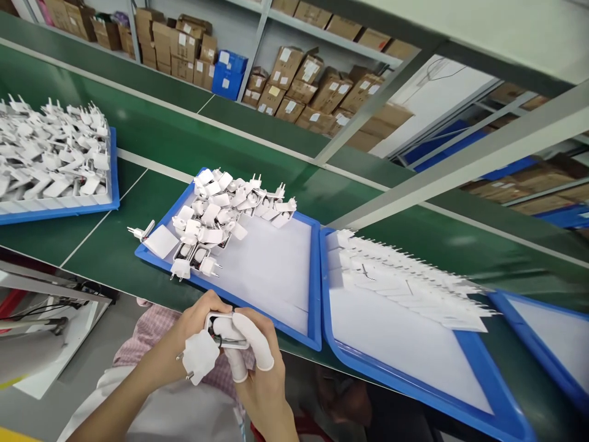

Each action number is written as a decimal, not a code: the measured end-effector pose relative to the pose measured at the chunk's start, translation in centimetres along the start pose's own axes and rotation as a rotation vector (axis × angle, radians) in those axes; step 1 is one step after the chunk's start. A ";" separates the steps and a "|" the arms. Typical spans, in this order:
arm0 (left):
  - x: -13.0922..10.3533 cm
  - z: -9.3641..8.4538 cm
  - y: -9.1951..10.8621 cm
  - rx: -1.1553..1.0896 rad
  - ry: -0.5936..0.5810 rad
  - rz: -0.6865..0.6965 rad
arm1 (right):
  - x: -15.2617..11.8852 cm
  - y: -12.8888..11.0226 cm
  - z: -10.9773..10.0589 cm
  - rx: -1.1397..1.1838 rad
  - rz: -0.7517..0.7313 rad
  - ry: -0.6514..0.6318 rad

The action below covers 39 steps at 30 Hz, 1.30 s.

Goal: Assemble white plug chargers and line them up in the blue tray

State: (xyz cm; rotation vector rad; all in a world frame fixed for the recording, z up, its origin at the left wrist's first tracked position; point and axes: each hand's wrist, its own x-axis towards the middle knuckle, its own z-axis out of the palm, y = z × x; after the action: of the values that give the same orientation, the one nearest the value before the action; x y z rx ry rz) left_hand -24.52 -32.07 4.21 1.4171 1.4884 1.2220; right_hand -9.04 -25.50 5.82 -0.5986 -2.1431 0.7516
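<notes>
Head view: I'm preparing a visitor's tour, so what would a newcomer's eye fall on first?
Probably the jumbled heap of white plugs in the central blue tray. Just in front of it, the left hand and the right hand, which wears white finger covers, hold an open plug unit. On the right, overlapping plugs line up in a second blue tray.

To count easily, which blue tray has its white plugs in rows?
The third tray from the left: its plugs line up, while the first tray and second tray hold theirs jumbled.
</notes>
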 end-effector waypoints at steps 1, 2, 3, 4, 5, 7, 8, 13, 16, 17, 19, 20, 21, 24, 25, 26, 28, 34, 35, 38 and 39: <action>0.0 -0.1 0.3 -0.024 -0.010 -0.010 | 0.0 0.0 0.0 -0.037 -0.017 0.004; 0.0 -0.2 0.6 -0.042 -0.018 -0.018 | 0.0 -0.1 0.1 -0.066 -0.027 0.013; 0.0 -0.2 0.9 -0.053 -0.020 -0.024 | 0.0 -0.2 0.1 -0.079 -0.023 0.024; 0.0 -0.2 1.1 -0.056 -0.016 -0.027 | 0.1 -0.3 0.1 -0.078 -0.008 0.038; 0.0 -0.2 1.4 -0.057 -0.010 -0.027 | 0.2 -0.3 0.1 -0.072 0.010 0.047; -0.1 -0.1 1.7 -0.038 0.006 -0.023 | 0.3 -0.3 0.2 -0.056 0.055 0.055; 0.0 -0.2 1.8 -0.014 0.009 -0.020 | 0.3 -0.3 0.3 -0.050 0.070 0.054; 0.3 -0.8 2.2 0.092 -0.059 -0.018 | 0.1 0.2 0.9 -0.052 0.052 0.010; 0.3 -0.7 1.8 0.100 -0.064 -0.008 | -0.3 0.4 1.3 -0.019 0.059 0.046; 0.3 -0.6 1.5 0.108 -0.058 0.001 | -0.4 0.5 1.3 -0.006 0.065 0.069; 0.2 -0.2 1.1 0.127 -0.040 0.032 | -0.6 0.4 1.3 0.009 0.078 0.107; 0.2 -0.1 1.0 0.134 -0.034 0.044 | -0.7 0.4 1.2 0.014 0.092 0.113; 0.2 0.0 1.1 0.138 -0.033 0.048 | -0.7 0.3 1.1 0.018 0.108 0.109; 0.4 -0.1 1.9 0.145 -0.036 0.001 | -0.6 0.1 0.7 0.020 0.150 0.056; 0.4 -0.3 2.2 0.148 -0.038 -0.021 | -0.4 0.0 0.7 0.011 0.150 0.037; 0.5 -0.4 2.5 0.150 -0.042 -0.036 | -0.3 0.0 0.7 -0.004 0.141 0.021; 0.6 -0.6 2.7 0.157 -0.044 -0.034 | 0.0 0.0 0.8 -0.039 0.104 0.007; 0.4 -0.5 1.7 0.142 0.008 0.023 | 0.0 0.5 1.8 -0.024 0.014 0.143; 0.4 -0.5 1.7 0.130 0.019 0.026 | -0.1 0.6 1.8 -0.028 -0.004 0.164; 0.6 -0.8 2.2 0.106 0.001 0.009 | 0.1 0.8 1.6 -0.062 -0.034 0.155; 0.6 -0.9 2.4 0.101 -0.008 -0.007 | 0.2 0.9 1.5 -0.071 -0.046 0.139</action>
State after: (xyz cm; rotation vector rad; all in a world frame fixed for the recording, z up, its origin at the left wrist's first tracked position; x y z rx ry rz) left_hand -24.77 -31.73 6.78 1.4794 1.5678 1.1492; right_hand -10.19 -25.19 4.59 -0.6179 -2.0543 0.5935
